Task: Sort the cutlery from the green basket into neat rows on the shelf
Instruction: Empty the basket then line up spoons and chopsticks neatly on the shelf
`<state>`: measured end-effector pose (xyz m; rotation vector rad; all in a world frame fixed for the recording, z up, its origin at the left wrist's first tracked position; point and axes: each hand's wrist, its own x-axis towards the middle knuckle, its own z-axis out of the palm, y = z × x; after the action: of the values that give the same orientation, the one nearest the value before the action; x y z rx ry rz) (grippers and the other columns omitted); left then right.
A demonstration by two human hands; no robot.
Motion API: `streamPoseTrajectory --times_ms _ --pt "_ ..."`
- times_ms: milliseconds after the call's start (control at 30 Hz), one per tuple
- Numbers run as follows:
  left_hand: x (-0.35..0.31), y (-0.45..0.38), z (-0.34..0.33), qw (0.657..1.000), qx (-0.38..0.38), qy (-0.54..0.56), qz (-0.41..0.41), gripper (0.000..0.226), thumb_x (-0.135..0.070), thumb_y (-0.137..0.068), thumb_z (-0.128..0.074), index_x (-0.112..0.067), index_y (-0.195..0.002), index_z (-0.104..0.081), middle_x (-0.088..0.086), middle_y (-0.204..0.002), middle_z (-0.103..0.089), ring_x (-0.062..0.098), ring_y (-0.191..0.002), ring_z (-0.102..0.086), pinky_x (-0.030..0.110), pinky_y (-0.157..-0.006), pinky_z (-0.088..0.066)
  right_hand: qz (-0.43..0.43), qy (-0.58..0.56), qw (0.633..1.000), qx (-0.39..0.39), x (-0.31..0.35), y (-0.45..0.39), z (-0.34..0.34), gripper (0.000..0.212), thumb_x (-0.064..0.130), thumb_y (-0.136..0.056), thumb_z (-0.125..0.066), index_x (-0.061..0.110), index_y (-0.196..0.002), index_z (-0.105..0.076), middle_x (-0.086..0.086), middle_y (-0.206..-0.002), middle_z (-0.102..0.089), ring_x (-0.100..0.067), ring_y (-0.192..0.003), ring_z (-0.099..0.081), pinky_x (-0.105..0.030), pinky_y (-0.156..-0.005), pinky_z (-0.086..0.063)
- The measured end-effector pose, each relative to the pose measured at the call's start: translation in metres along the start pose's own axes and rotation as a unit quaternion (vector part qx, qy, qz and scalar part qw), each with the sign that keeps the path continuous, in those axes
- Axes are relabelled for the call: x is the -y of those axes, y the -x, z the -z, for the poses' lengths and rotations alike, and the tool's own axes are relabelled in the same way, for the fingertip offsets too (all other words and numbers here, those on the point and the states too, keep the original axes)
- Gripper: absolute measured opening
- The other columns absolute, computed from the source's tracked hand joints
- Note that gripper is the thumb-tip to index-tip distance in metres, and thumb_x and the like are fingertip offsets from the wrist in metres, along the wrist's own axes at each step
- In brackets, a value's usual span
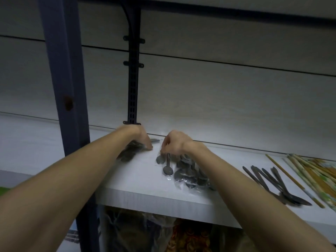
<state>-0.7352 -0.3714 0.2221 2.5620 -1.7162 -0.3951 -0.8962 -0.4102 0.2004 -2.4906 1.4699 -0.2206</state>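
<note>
White shelf (145, 193), chest-high, wall close behind; dark upright post (63, 88) at its left end. Both forearms reach across the shelf toward the back edge.

Cutlery on it, in three groups. Far right: paper-sleeved chopsticks (309, 171), long axes running front to back, slightly fanned. Just left of them, dark knives (276, 184), same direction, blades toward the front edge, overlapping, not yet square. Middle: spoons (183, 171) in clear plastic wrappers, bowls toward the front edge, handles pointing back at the wall; heaped rather than in a row.

Right hand (174, 144) sits over the handle ends of the spoons, fingers curled down and pinching a handle or its wrapper; which one, blur hides. One spoon lies a little apart on the left of the heap, directly under those fingers.

Left hand (143, 140), just beside the right, fingers curled on a dark bundle (131, 151) of more wrapped pieces; kind unclear.

Judgement: next move is straightening spoons. Handles run away from the body, so a pull toward the front edge would align them; right hand is nearer.

Green basket: only a green sliver at the lower left edge, possibly it; contents unseen. Bags of goods (145, 231) below the shelf.
</note>
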Motion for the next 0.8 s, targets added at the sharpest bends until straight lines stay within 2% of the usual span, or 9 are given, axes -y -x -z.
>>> streamPoseTrajectory --times_ms 133,267,400,500,567,633,700,800 --pt "-0.003 0.000 -0.002 1.000 0.014 0.004 0.000 0.073 -0.045 -0.081 -0.082 -0.009 -0.137 -0.053 0.010 -0.139 -0.054 0.033 -0.118 -0.060 0.039 -0.097 -0.055 0.012 -0.005 0.999 0.030 -0.005 -0.009 0.000 0.020 0.033 -0.076 -0.080 0.023 -0.093 -0.080 0.003 -0.093 -0.075 -0.017 -0.089 -0.070 -0.034 -0.088 -0.059" --pt "-0.007 -0.003 -0.004 0.999 0.028 0.034 -0.020 0.058 -0.035 -0.074 -0.090 -0.008 -0.117 -0.062 0.013 -0.120 -0.063 0.032 -0.098 -0.068 0.044 -0.085 -0.062 0.007 0.021 0.998 0.065 -0.011 -0.015 0.011 0.024 0.035 -0.069 -0.086 0.022 -0.088 -0.081 0.005 -0.089 -0.076 -0.016 -0.089 -0.070 -0.034 -0.085 -0.060" --pt "-0.010 -0.006 -0.005 0.998 0.032 0.050 -0.030 0.034 -0.021 -0.079 -0.084 -0.008 -0.093 -0.056 0.016 -0.110 -0.066 0.029 -0.082 -0.069 0.043 -0.079 -0.063 0.022 0.023 0.998 0.051 -0.012 -0.017 0.013 0.026 0.035 -0.069 -0.086 0.020 -0.090 -0.081 0.002 -0.092 -0.076 -0.018 -0.091 -0.070 -0.032 -0.083 -0.060" --pt "-0.011 -0.004 -0.003 0.996 0.037 0.077 -0.031 0.022 -0.012 -0.086 -0.077 -0.004 -0.091 -0.057 0.017 -0.097 -0.068 0.030 -0.075 -0.067 0.039 -0.076 -0.063 0.035 -0.007 0.999 0.030 -0.006 -0.015 0.010 0.028 0.042 -0.075 -0.083 0.018 -0.090 -0.080 0.002 -0.095 -0.077 -0.017 -0.094 -0.069 -0.032 -0.086 -0.057" --pt "-0.012 -0.002 0.003 0.993 0.034 0.106 -0.031 0.015 -0.009 -0.088 -0.073 -0.001 -0.095 -0.062 0.015 -0.089 -0.068 0.027 -0.070 -0.066 0.035 -0.069 -0.062 0.031 -0.055 0.997 0.038 -0.005 -0.009 0.012 0.028 0.042 -0.081 -0.077 0.016 -0.091 -0.080 0.003 -0.094 -0.077 -0.014 -0.087 -0.066 -0.030 -0.074 -0.055" --pt "-0.013 0.001 0.011 0.987 0.022 0.156 -0.035 0.010 -0.008 -0.090 -0.071 -0.002 -0.094 -0.065 0.012 -0.079 -0.066 0.022 -0.061 -0.063 0.029 -0.054 -0.058 0.028 -0.134 0.989 0.059 -0.004 0.002 0.015 0.028 0.039 -0.088 -0.068 0.014 -0.096 -0.079 0.005 -0.090 -0.078 -0.012 -0.076 -0.057 -0.025 -0.059 -0.044" --pt "-0.018 0.005 0.017 0.974 0.015 0.222 -0.049 0.007 -0.010 -0.092 -0.069 -0.004 -0.095 -0.067 0.008 -0.074 -0.064 0.018 -0.056 -0.060 0.024 -0.046 -0.052 0.013 -0.225 0.970 0.085 -0.004 0.014 0.020 0.037 0.040 -0.092 -0.058 0.011 -0.107 -0.075 0.006 -0.091 -0.079 -0.011 -0.072 -0.051 -0.026 -0.056 -0.036" --pt "-0.028 0.008 0.020 0.947 0.012 0.311 -0.078 0.013 -0.009 -0.095 -0.061 -0.002 -0.103 -0.069 0.009 -0.076 -0.067 0.016 -0.054 -0.060 0.023 -0.047 -0.049 -0.009 -0.302 0.948 0.096 -0.009 0.021 0.027 0.051 0.056 -0.092 -0.056 0.013 -0.114 -0.072 0.002 -0.095 -0.079 -0.010 -0.064 -0.053 -0.027 -0.057 -0.034"
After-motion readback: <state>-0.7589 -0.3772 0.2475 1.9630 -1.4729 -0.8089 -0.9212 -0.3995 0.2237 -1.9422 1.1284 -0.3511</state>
